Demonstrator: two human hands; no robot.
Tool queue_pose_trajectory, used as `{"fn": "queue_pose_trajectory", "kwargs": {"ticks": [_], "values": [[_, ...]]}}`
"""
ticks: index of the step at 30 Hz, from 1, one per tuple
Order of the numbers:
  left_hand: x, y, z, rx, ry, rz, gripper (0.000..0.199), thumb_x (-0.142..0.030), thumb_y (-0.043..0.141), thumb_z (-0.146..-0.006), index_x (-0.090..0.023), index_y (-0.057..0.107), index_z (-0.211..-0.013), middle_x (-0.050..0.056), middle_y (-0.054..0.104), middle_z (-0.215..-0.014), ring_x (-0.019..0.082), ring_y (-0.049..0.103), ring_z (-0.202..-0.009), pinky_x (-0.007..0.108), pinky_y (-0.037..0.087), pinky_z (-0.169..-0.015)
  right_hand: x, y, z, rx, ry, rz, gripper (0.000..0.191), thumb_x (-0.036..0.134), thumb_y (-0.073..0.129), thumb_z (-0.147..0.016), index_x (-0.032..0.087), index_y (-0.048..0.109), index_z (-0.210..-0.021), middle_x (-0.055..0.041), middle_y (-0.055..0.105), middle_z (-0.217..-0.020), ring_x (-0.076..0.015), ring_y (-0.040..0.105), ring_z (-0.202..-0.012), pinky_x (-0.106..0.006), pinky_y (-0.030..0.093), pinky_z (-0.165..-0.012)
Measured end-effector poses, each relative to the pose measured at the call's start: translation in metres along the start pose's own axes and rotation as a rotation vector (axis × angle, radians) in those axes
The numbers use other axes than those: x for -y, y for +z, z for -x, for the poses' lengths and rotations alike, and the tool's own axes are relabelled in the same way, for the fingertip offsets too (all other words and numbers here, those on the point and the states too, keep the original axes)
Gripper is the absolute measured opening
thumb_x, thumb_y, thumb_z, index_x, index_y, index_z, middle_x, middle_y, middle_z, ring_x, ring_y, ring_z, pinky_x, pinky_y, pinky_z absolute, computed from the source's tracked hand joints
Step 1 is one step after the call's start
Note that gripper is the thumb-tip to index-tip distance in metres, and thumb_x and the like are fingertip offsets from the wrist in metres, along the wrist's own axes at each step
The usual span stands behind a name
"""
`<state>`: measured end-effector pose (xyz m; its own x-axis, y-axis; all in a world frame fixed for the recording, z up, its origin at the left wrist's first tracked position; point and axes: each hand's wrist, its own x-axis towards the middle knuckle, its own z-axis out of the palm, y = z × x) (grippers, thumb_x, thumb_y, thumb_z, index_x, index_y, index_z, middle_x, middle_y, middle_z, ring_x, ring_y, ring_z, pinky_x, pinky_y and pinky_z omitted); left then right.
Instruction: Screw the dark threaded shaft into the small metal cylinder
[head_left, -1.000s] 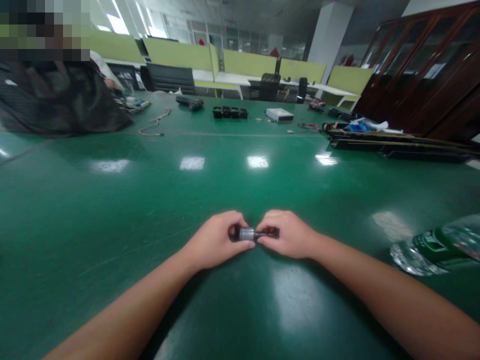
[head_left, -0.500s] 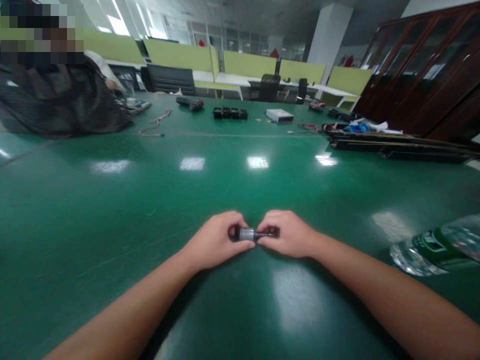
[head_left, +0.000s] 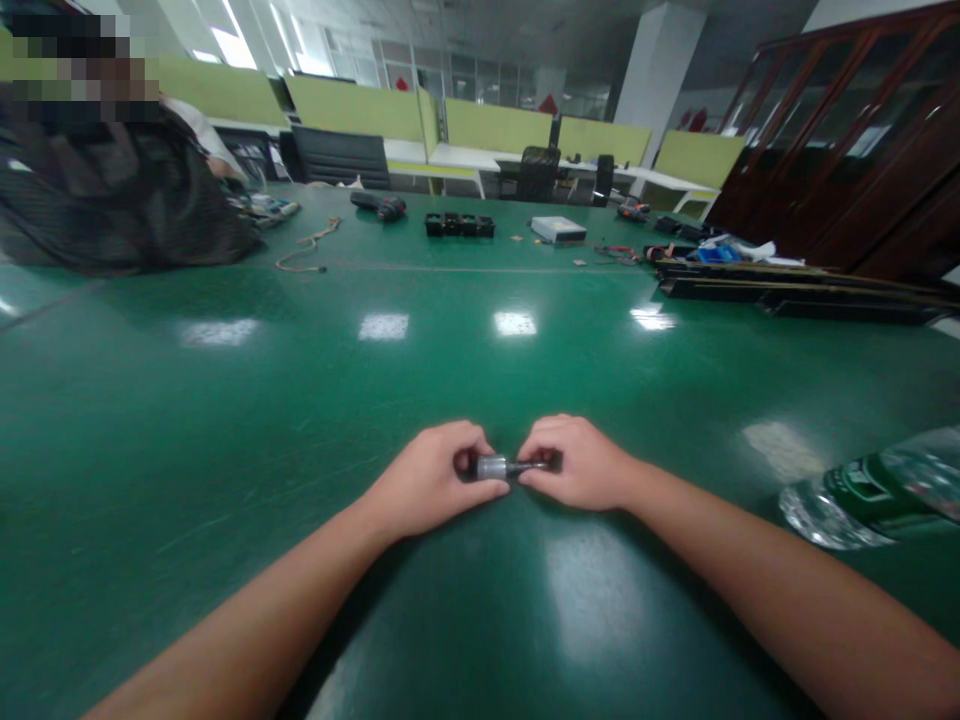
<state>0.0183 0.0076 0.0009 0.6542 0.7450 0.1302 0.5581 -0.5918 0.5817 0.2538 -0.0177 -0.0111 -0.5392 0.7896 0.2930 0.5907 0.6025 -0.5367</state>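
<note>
A small silver-and-black cylinder (head_left: 492, 467) with a thin dark shaft lies level between my hands, just over the green table (head_left: 480, 380). My left hand (head_left: 435, 478) is closed round its left part, with the thumb along the near side and the fingers on the far side. My right hand (head_left: 576, 462) is closed in a pinch about the thin shaft on the right. The cylinder's left end is partly hidden in my left hand, and the shaft's tip goes into the shadow of my right palm. What kind of tool or part it is cannot be made out.
A plastic bottle (head_left: 874, 495) lies at the right. Farther back are a black mesh bag (head_left: 135, 200), a power drill (head_left: 379, 206), a row of black square parts (head_left: 459, 226), a grey box (head_left: 557, 230) and long dark strips (head_left: 795, 290). Someone sits behind the bag.
My right hand has shifted slightly to the right and up, showing more of the shaft. My left hand and the cylinder have barely moved.
</note>
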Motion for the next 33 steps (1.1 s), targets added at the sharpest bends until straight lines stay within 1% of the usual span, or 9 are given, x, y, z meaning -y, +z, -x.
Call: {"fn": "queue_pose_trajectory", "kwargs": {"ticks": [13, 18, 33], "values": [[0.000, 0.000, 0.000, 0.002, -0.006, -0.010, 0.025, -0.042, 0.074, -0.079, -0.019, 0.064, -0.082, -0.001, 0.060, -0.074, 0.015, 0.055, -0.068, 0.025, 0.037, -0.061, -0.005, -0.005, 0.001, 0.021, -0.023, 0.013, 0.009, 0.020, 0.073, -0.075, 0.017, 0.071, -0.083, -0.0022, 0.070, -0.077, -0.0161, 0.061, -0.073, -0.029, 0.042, -0.074], [0.000, 0.000, 0.000, 0.005, -0.001, -0.008, 0.027, -0.043, 0.074, -0.079, -0.018, 0.064, -0.082, -0.001, 0.060, -0.075, 0.015, 0.054, -0.068, 0.025, 0.037, -0.061, -0.008, -0.008, 0.002, 0.012, -0.029, 0.010, 0.007, 0.020, 0.073, -0.074, 0.017, 0.070, -0.080, -0.0010, 0.069, -0.074, -0.0154, 0.061, -0.071, -0.030, 0.041, -0.074], [-0.001, 0.000, 0.000, -0.005, -0.011, -0.006, 0.028, -0.045, 0.074, -0.078, -0.019, 0.064, -0.081, -0.001, 0.060, -0.074, 0.015, 0.054, -0.067, 0.024, 0.037, -0.060, -0.013, -0.014, 0.002, 0.022, -0.080, -0.009, 0.004, 0.018, 0.072, -0.074, 0.018, 0.067, -0.074, -0.0003, 0.067, -0.069, -0.0150, 0.060, -0.067, -0.029, 0.045, -0.074]]}}
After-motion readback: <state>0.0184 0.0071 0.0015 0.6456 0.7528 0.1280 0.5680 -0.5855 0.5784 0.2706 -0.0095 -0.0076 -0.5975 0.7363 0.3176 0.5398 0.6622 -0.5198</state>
